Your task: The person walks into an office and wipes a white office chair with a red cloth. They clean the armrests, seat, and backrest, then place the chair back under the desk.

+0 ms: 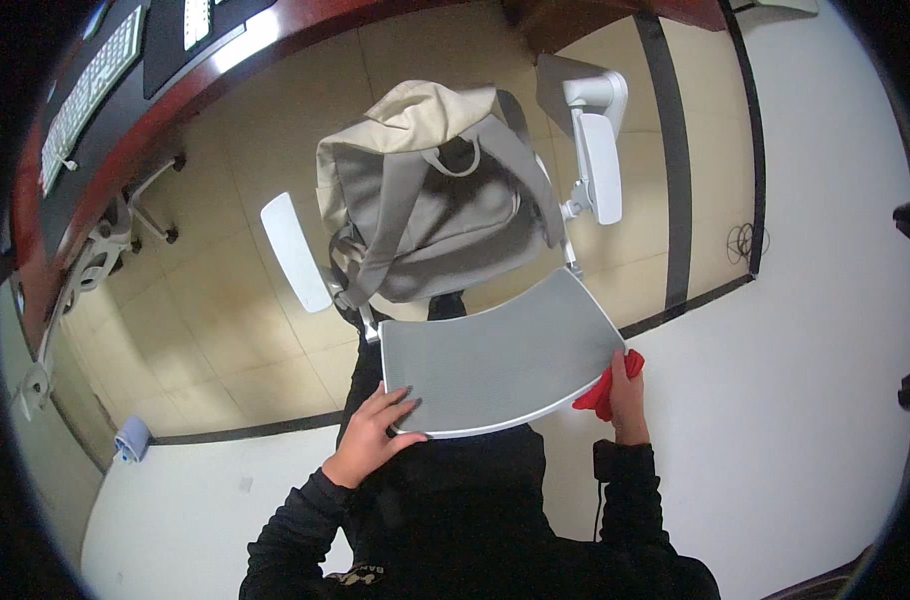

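The grey mesh backrest (pixel 500 352) of an office chair, with a white frame, stands right before me. My left hand (pixel 372 437) rests on its near left corner, fingers on the mesh and thumb along the frame. At the right edge, my right hand (pixel 627 397) holds a red cloth (pixel 597 397) against the frame, its thumb towards the upper corner. A grey and cream backpack (pixel 447 202) sits on the chair beyond the backrest, between the white left armrest (pixel 296 251) and the white right armrest (pixel 599 169).
A dark red desk (pixel 162 105) with a white keyboard (pixel 95 97) curves along the upper left. Parts of another white chair (pixel 102 247) show beside it. A coiled cable (pixel 741 244) lies by the white wall (pixel 815 300) at right. A bluish bundle (pixel 132 439) is at lower left.
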Motion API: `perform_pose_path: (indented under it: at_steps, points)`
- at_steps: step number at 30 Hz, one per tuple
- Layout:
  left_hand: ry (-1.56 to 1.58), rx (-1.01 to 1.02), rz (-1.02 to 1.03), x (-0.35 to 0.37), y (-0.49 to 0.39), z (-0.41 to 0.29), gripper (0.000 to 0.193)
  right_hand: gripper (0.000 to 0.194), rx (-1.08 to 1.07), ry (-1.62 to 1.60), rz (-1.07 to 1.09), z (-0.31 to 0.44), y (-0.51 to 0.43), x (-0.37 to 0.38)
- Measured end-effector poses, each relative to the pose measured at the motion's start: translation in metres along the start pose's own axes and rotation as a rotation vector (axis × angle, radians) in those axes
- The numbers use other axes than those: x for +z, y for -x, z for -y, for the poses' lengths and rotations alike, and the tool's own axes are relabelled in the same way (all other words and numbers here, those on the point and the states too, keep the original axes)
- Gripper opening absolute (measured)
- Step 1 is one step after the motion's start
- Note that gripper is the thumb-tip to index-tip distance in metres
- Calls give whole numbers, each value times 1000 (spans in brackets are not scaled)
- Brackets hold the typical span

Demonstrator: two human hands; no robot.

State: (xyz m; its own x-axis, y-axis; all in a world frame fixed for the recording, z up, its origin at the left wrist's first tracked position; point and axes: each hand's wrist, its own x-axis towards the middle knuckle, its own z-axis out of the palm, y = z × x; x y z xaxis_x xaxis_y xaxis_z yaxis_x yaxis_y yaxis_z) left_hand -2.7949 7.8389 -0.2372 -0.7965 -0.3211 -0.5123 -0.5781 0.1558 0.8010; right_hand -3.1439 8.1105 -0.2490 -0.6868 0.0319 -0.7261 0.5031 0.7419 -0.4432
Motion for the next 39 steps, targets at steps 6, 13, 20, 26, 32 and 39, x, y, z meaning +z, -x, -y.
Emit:
perform_pose_path:
  at_steps: [6,13,20,26,32,39]
  points:
    - [-1,-29,-42,16,10,5,53,32,-142,-132,67,-4,-7,4]
    - [3,33,-277,17,23,12,45,33,-239,-187,72,-6,-11,17]
    - [99,178,-527,-11,-1,16,31,39,-415,-219,-2,39,-10,37]
    - [329,207,-626,-54,-54,8,21,36,-543,-421,188,108,-31,52]
    - [262,266,-689,-109,-100,-15,24,32,-561,-525,238,176,-34,68]
    - [245,228,-755,-125,-117,-24,30,41,-517,-536,248,197,-30,77]
